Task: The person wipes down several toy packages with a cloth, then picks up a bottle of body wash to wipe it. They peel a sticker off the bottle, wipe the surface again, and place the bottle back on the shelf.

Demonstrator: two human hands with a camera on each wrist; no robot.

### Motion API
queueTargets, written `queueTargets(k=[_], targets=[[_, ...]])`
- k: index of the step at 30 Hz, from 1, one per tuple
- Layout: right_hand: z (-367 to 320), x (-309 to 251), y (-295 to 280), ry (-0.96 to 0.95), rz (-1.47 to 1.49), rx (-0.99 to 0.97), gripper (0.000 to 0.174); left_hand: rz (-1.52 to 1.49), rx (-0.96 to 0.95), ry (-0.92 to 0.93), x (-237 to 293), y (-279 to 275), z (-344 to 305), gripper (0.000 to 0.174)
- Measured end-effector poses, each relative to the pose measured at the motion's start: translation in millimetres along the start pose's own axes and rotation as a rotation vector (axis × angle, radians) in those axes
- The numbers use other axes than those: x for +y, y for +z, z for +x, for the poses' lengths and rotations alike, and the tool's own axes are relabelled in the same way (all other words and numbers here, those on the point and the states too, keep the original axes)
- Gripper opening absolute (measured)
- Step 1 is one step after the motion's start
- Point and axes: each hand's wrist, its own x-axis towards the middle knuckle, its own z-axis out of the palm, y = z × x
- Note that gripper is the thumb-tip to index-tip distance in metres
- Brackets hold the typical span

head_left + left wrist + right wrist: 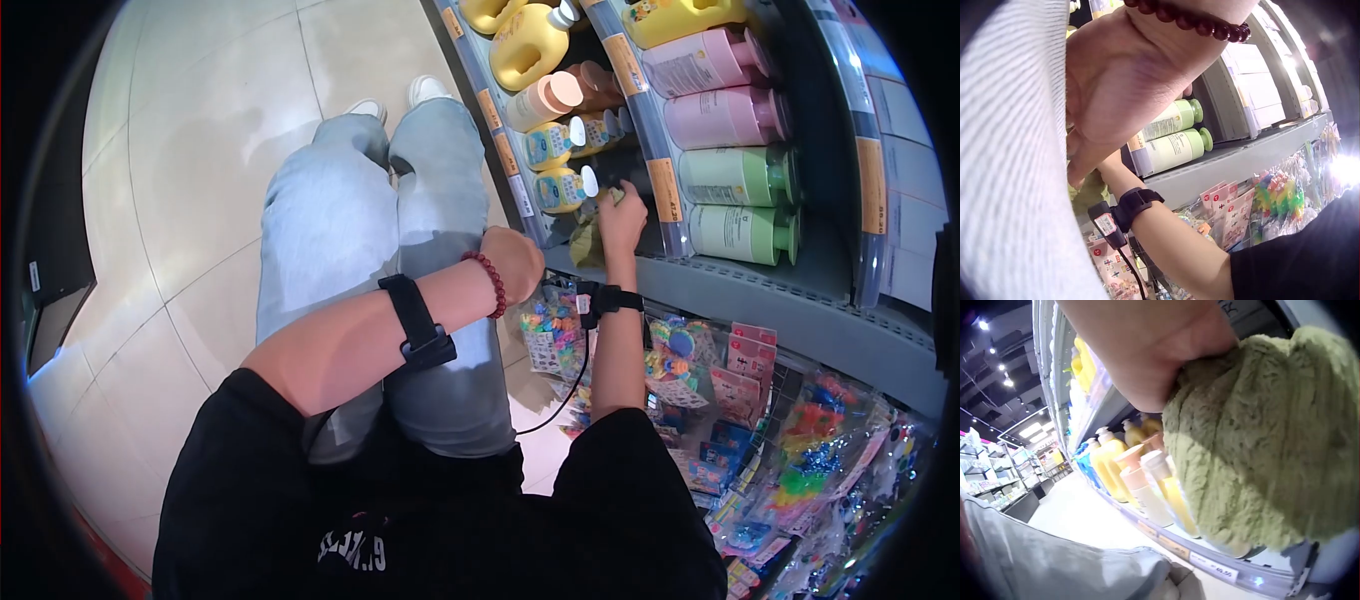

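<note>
Watching the right hand (625,222) grip the green cloth (587,245) at the shelf (730,298), upper right of centre in the head view. Left hand (514,264) sits nearby, lower left of it; I can't tell its finger state. Main risk, I'd say: a sideways sweep lets loose cloth catch and tip the yellow bottle (557,191) just above. Cloth fills right wrist view's right half, so I could miss contact.
</note>
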Motion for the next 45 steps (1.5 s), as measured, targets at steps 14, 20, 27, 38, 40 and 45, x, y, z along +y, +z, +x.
queueTargets(k=[14, 20, 27, 38, 40, 45], targets=[[-41.2, -33.6, -3.6, -0.2, -0.061, -0.103, 0.025, -0.111, 0.007, -0.159, -1.4, -24.9, 10.8, 0.039], [-102.6, -70.9, -148.6, -0.319, 0.15, 0.04, 0.035, -0.065, 0.539, 0.091, -11.4, -43.1, 4.0, 0.068], [-152.7, -119.2, -254.0, -0.431, 0.339, -0.033, 0.029, -0.68, 0.529, 0.567, 35.8, -49.2, -21.8, 0.057], [-170.7, -153.1, -273.5, -0.252, 0.958, 1.223, 0.056, -0.541, 1.049, 0.594, 39.8, -43.6, -23.5, 0.049], [-164.6, -150.7, -252.7, -0.564, 0.374, 0.382, 0.034, -0.573, 1.018, 0.605, 39.8, -42.0, -25.4, 0.049], [-139.1, -150.7, -228.3, -0.277, 0.495, 0.067, 0.022, -0.512, 0.944, 0.521, 38.5, -39.1, -35.4, 0.047]])
